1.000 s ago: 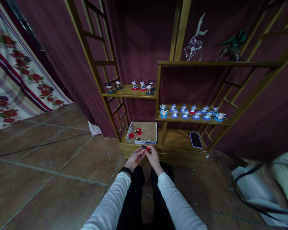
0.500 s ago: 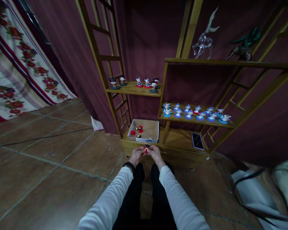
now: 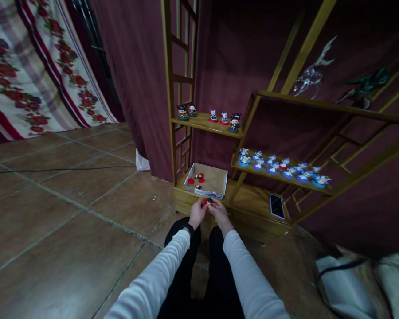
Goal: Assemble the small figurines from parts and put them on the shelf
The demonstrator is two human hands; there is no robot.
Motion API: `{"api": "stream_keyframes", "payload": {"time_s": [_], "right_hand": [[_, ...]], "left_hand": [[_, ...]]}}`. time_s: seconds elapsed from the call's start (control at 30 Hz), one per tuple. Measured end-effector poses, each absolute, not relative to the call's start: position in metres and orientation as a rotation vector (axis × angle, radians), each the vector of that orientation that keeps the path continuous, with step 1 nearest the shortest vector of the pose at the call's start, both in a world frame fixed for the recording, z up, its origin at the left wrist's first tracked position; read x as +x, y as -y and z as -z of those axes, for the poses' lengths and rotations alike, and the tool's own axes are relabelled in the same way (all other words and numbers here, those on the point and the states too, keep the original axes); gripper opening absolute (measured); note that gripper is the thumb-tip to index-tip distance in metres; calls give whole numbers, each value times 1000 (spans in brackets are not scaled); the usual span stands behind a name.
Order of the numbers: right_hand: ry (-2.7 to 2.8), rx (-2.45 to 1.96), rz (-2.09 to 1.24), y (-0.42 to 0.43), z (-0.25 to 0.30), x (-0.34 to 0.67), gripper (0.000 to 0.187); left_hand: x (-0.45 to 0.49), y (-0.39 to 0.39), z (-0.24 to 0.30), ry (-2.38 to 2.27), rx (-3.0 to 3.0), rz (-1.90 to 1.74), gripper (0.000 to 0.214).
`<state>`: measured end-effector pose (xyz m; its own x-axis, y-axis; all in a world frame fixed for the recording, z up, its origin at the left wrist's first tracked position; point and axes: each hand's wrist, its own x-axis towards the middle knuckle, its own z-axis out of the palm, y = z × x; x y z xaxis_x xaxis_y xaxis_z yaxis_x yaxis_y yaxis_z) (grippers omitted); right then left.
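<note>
A small black-haired figurine point(image 3: 209, 202) with red on it is held between both hands, just in front of the cardboard box. My left hand point(image 3: 198, 212) is closed on its left side, and my right hand point(image 3: 218, 211) grips it from the right. Fingers cover part of the figurine, so its lower part is hard to make out. Beyond the hands, the shallow open box point(image 3: 216, 177) stands on the low wooden cabinet. Inside it lie red discs point(image 3: 190, 181) and small figurine pieces point(image 3: 197, 186).
Small figurines point(image 3: 224, 118) stand on the upper left shelf, and blue-purple ones point(image 3: 273, 167) line the lower right shelf. A phone point(image 3: 277, 206) lies on the cabinet. A clear deer ornament point(image 3: 309, 79) is on the top shelf. A cable point(image 3: 60, 169) crosses the tiled floor.
My view has turned and tilted, shifting the shelves to the right in the picture. Both hands still hold the figurine in front of the box.
</note>
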<state>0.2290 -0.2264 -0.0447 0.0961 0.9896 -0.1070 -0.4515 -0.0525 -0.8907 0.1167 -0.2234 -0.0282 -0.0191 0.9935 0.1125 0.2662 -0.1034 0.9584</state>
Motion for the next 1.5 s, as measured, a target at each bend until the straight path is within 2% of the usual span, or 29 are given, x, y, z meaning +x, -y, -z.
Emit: {"api": "stream_keyframes", "payload": {"time_s": [0.13, 0.27, 0.47, 1.03, 1.27, 1.5], "right_hand": [[742, -921, -1426, 229, 42, 233, 41], [755, -895, -1474, 231, 40, 237, 37], [741, -918, -1503, 230, 43, 238, 44], [844, -959, -1487, 241, 31, 244, 42], [883, -939, -1422, 247, 30, 247, 42], [847, -934, -1486, 241, 34, 245, 41]], "left_hand": [[114, 237, 15, -1510, 1895, -1076, 29], [109, 246, 2, -1612, 2185, -906, 26], [103, 253, -7, -1608, 2544, -803, 31], [101, 260, -5, -1501, 2817, -737, 34], [103, 262, -5, -1543, 2658, -786, 40], [95, 236, 16, -1408, 1921, -840, 29]]}}
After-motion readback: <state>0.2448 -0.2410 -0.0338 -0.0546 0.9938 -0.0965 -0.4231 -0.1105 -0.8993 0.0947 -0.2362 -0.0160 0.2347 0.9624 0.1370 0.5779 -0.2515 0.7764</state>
